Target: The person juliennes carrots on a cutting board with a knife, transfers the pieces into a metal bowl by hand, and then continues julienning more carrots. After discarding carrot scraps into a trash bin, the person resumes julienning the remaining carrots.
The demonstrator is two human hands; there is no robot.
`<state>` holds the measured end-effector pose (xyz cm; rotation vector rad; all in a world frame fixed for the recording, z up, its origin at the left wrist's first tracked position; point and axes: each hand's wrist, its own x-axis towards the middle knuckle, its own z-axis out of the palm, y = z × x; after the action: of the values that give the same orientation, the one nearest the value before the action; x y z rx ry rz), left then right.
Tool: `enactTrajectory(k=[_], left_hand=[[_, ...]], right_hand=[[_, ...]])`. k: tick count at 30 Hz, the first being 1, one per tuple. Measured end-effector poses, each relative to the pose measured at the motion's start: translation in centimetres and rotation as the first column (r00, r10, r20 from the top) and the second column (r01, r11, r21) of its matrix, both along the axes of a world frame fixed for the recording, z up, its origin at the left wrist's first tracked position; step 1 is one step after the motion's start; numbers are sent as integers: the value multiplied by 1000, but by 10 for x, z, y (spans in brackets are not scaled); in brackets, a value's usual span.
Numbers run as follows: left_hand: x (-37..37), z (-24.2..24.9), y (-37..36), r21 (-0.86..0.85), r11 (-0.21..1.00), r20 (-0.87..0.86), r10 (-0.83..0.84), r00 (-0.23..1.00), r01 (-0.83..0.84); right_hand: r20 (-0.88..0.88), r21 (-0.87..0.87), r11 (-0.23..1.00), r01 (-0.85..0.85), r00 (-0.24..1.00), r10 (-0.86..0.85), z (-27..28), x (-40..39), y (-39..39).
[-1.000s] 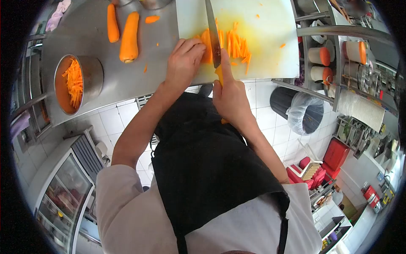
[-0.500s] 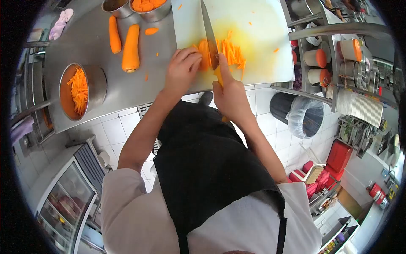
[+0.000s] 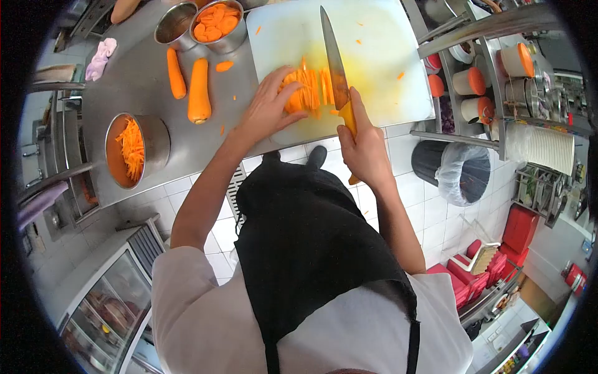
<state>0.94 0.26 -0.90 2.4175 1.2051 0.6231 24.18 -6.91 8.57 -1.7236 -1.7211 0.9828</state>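
A kitchen knife with a yellow handle is gripped in my right hand, its blade pointing away over the white cutting board. The blade stands at the right side of some cut carrot strips. My left hand is at the left edge of a pile of carrot slices and strips, fingers spread and touching it. Two whole peeled carrots lie on the steel table left of the board, beside a single carrot slice.
A steel pot of carrot strips stands near the table's front left. Behind are a steel bowl of carrot slices and another steel container. A lined bin is on the floor at right, by a rack.
My right hand has drawn the knife to the right, away from the left hand. My left fingers have gone from bunched to spread around the carrot pile. The whole view has shifted slightly.
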Motion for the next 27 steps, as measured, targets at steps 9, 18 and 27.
enactTrajectory(k=[9,18,27], left_hand=[[-11,21,-19,-72,967,69,249,966,-244],[-3,14,-18,4,958,141,282,949,-285],[-3,4,-13,117,967,266,191,945,-228]], right_hand=[[-85,-33,994,-101,992,98,-6,-8,-7],[-27,86,978,-190,981,193,-31,-38,-3],[99,106,984,-146,986,135,-41,-56,-11]])
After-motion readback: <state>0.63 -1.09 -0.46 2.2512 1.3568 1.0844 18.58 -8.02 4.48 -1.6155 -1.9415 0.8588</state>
